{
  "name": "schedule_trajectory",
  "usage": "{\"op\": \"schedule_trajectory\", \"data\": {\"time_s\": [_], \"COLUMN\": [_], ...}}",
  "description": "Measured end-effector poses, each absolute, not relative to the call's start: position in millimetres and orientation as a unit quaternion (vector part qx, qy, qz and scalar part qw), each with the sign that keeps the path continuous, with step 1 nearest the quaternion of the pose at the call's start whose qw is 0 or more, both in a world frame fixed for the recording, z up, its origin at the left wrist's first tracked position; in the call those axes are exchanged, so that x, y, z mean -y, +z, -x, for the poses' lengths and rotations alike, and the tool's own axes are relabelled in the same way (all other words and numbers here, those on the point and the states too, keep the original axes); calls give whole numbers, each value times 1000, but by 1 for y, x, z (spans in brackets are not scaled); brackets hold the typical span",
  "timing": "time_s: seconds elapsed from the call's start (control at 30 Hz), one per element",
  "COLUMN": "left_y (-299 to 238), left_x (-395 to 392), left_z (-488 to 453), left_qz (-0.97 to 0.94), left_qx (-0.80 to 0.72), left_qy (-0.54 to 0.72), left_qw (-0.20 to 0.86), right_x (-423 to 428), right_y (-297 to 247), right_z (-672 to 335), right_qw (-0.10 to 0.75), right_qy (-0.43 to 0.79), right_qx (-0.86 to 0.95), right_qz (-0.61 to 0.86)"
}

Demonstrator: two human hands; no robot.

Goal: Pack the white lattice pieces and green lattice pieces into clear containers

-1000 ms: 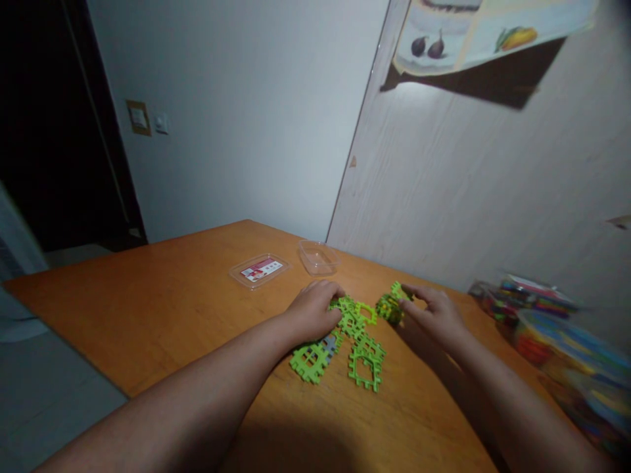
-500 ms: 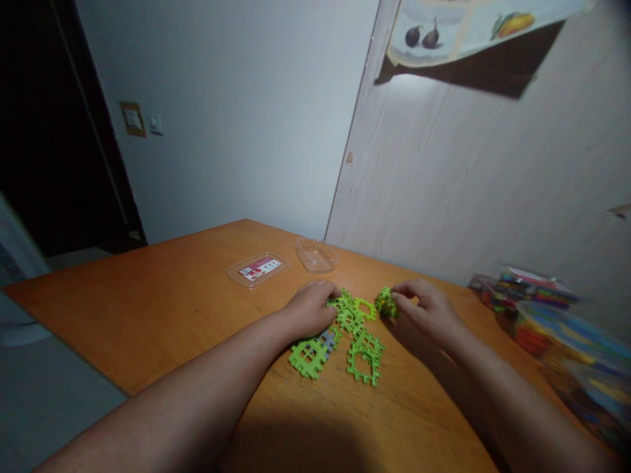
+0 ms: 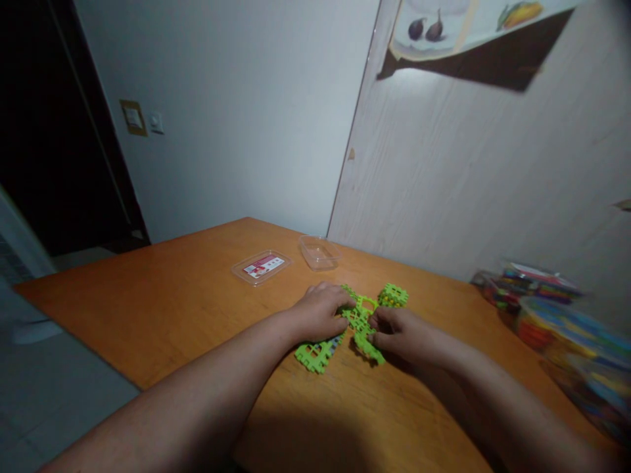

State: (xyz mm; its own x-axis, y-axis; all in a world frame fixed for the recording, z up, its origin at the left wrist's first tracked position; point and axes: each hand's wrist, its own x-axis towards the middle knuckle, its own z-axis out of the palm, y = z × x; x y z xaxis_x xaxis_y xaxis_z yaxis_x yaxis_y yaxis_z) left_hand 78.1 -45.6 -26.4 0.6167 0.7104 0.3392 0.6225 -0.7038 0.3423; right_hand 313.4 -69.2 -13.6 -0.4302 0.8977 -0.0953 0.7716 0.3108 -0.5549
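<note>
Green interlocking plastic tiles (image 3: 358,319) with notched edges lie in a loose group on the table. My left hand (image 3: 319,313) is on the group's left side, its thumb and fingers closed about the edge of one tile. In front of that wrist is another green tile (image 3: 313,357) beside a grey piece (image 3: 336,343). My right hand (image 3: 397,334) pinches a green tile (image 3: 369,348), which is tilted up off the table. Behind my right hand sits a small stack of green tiles (image 3: 393,295), with yellow showing in its side.
A clear plastic box (image 3: 319,265) and its labelled lid (image 3: 238,270) lie farther back on the wooden table (image 3: 197,295). Blurred tubs (image 3: 566,328) of coloured pieces line the right edge. A wall stands behind the table.
My right hand has let go of the green stack, leaving it on the table, and has come nearer and to the left, lifting a frame-like tile. My left hand has shifted slightly right.
</note>
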Motion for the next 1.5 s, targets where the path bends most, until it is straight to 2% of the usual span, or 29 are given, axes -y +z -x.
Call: {"op": "schedule_trajectory", "data": {"time_s": [0.23, 0.37, 0.47, 0.6, 0.7, 0.9, 1.03, 1.13, 1.27, 1.37, 1.5], "left_y": [-25, -24, -24, -26, -31, -36, -35, -35, -34, -32, -26], "left_x": [45, 46, 47, 45, 43, 40, 41, 40, 41, 48, 63], "left_z": [-79, -80, -80, -81, -81, -82, -84, -86, -92, -99, -108], "left_qz": [-892, -885, -877, -869, -866, -860, -849, -833, -782, -733, -682], "left_qx": [-385, -398, -409, -411, -396, -371, -371, -378, -394, -361, -326], "left_qy": [217, 221, 229, 248, 271, 311, 333, 356, 389, 409, 417], "left_qw": [94, 102, 108, 121, 140, 163, 175, 190, 287, 406, 505], "right_x": [74, 74, 74, 89, 106, 119, 117, 117, 120, 124, 129], "right_y": [-18, -2, 12, 14, 2, -11, -12, -16, -22, -21, -15], "right_z": [-310, -321, -332, -337, -336, -340, -343, -341, -330, -317, -300], "right_qw": [159, 219, 224, 137, 107, 91, 144, 218, 297, 319, 319], "right_qy": [329, 313, 205, 11, -53, -4, 12, 5, 0, -4, -28], "right_qx": [767, 757, 775, 771, 770, 803, 794, 774, 769, 783, 790], "right_qz": [527, 531, 554, 621, 627, 589, 590, 594, 566, 534, 523]}}
